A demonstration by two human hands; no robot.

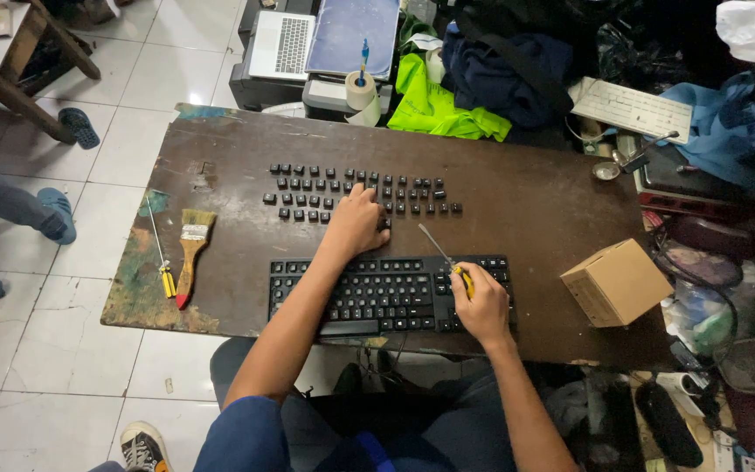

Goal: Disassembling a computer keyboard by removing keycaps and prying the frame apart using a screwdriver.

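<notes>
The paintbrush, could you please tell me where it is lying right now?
In the head view, the paintbrush lies on the left part of the table, beside a small screwdriver and left of the black keyboard.

Only 1 real package here: a plain brown cardboard box (615, 281), cube-ish and shut, sitting tilted at the right end of the dark wooden table (535, 188). Beyond the table's far edge there's an open silver laptop (281, 44), but its screen is out of view. No labels or signs I can make out.
</notes>
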